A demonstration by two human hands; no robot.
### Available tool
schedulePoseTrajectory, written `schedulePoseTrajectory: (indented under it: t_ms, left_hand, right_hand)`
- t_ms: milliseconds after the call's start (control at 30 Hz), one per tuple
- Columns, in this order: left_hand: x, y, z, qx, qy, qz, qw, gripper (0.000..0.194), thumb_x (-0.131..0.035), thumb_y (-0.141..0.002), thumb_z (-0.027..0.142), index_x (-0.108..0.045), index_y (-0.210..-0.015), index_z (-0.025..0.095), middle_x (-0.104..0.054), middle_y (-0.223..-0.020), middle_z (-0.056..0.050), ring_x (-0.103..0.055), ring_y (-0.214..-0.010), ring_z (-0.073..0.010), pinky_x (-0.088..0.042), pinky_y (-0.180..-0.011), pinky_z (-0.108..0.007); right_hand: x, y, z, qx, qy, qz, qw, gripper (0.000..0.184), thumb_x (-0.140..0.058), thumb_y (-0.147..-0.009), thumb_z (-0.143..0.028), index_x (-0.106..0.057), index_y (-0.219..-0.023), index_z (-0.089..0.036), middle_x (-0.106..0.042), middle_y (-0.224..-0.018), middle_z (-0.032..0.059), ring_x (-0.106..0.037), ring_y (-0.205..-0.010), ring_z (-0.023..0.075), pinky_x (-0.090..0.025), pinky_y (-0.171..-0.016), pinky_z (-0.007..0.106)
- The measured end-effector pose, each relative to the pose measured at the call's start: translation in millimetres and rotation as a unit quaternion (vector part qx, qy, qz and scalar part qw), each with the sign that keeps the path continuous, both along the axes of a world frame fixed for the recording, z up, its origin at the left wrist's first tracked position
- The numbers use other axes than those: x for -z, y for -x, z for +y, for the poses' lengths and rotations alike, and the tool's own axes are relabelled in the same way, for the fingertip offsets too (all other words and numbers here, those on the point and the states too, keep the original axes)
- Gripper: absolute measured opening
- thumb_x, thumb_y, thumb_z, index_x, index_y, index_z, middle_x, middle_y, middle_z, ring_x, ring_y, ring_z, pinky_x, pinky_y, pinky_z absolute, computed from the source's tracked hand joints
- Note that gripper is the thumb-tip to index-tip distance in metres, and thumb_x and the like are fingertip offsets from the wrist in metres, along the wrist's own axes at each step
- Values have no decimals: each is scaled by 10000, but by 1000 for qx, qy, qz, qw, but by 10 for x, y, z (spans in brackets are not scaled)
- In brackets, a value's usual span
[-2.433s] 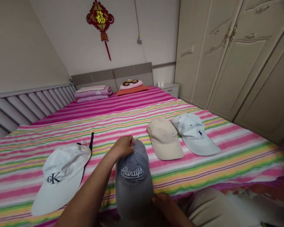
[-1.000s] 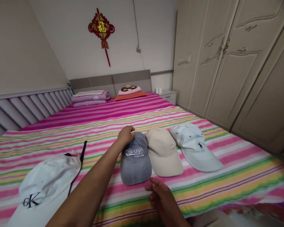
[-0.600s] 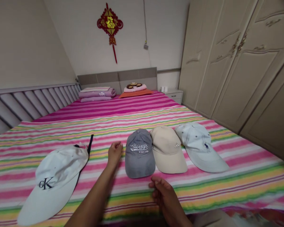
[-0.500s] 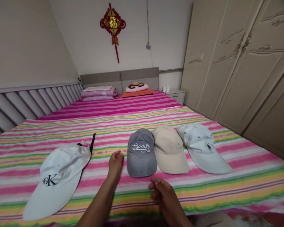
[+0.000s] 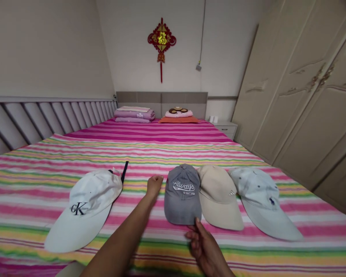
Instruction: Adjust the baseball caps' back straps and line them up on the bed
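Note:
My left hand [image 5: 154,186] rests on the striped bedsheet [image 5: 144,154], its fingers loosely curled and holding nothing. It lies just left of a grey denim baseball cap [image 5: 182,194] with "Always" embroidered on it. My right hand [image 5: 204,246] is below that cap, fingers apart, with one fingertip at or very near its brim. To the right, a beige cap [image 5: 219,196] and a pale blue cap with a navy polo logo [image 5: 261,200] overlap slightly in a row. A white "CK" cap [image 5: 86,207] lies left of my left forearm.
The bed is wide, with pink, green and yellow stripes. Folded mauve bedding [image 5: 134,114] and an orange pillow [image 5: 178,119] lie at its head. A cream wardrobe [image 5: 300,84] stands along the right side, and a padded ribbed panel [image 5: 46,119] runs along the left.
The grey cap has been set down beside the beige cap, and my left hand has let go and moved to its left. My right hand has come closer to the brim. The view has tilted up.

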State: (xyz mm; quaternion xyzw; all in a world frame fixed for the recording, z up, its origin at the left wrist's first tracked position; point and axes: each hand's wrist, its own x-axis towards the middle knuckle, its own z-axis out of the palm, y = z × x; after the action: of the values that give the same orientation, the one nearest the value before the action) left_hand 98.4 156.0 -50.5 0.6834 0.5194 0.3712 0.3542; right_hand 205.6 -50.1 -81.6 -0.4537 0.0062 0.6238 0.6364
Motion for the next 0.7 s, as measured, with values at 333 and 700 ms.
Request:
schedulePoseTrajectory:
  t_ms: [333, 700]
  left_hand:
    - [-506, -214, 458, 167, -140, 207, 954, 262, -492, -819, 365, -592, -911, 142, -609, -981, -61, -555, -919, -173, -419, -839, -402]
    - [-503, -359, 541, 249, -229, 316, 887, 198, -516, -809, 306, -609, -881, 146, -615, -955, -56, -532, -967, -182, -382, -884, -417]
  right_hand:
    - [51, 44, -8, 14, -21, -18, 1000, 442, -748, -561, -458, -461, -710, -156, -614, -454, -1, -442, -306, 41, -269, -322, 115]
    - [72, 65, 6, 23, -23, -51, 998, 464, -740, -542, -500, -494, -695, -137, -598, -432, -4, -434, -285, 41, -248, -305, 120]
